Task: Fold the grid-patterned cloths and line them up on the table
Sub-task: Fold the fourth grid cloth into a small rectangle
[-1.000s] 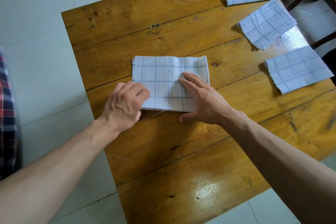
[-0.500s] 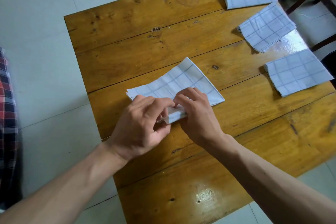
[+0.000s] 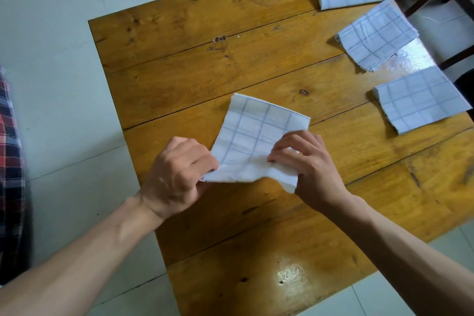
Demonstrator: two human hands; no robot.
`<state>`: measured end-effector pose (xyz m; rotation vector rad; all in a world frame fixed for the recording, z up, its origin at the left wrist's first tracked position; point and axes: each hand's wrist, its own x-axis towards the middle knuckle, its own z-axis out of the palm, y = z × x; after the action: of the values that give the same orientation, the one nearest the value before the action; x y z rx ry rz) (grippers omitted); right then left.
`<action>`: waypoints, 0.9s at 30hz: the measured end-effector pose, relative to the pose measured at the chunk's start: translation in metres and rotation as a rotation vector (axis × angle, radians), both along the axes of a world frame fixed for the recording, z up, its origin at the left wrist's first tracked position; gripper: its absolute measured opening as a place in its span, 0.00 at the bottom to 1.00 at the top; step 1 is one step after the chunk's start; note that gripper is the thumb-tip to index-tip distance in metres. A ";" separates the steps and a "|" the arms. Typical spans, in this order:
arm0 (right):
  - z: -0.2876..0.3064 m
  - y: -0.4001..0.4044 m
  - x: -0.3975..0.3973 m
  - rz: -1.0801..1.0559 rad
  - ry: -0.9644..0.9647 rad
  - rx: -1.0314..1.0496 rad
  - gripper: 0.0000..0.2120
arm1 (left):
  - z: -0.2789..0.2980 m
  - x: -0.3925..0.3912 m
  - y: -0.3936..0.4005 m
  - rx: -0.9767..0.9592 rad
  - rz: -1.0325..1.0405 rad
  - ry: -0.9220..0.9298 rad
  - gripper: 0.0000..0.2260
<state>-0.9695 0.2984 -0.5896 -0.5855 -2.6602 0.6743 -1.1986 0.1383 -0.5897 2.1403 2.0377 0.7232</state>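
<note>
Cloth (image 3: 256,141) pinched in both hands' fingers (image 3: 205,161), three folded cloths (image 3: 420,97) well apart along the table (image 3: 179,64) edge.

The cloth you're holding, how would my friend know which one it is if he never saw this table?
Find the wooden table. Three folded grid cloths lie in a line along its right edge, but the cloth being held is nearer the middle. It is the only one pinched by two hands, the left hand and right hand, at its near edge.
</note>
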 end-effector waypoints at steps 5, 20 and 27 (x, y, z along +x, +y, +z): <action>-0.010 0.001 0.022 0.024 -0.115 0.016 0.11 | 0.001 0.024 -0.019 -0.010 -0.207 -0.004 0.12; -0.029 -0.010 0.055 -0.098 -0.126 -0.082 0.17 | -0.017 0.030 -0.014 -0.384 -0.233 -0.148 0.22; -0.026 -0.009 0.058 -0.175 -0.070 -0.068 0.11 | -0.019 0.037 -0.019 -0.343 -0.088 -0.210 0.21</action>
<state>-0.9119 0.2889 -0.6159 -0.8639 -2.6186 0.7074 -1.1614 0.1191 -0.6088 1.8638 1.7969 0.5170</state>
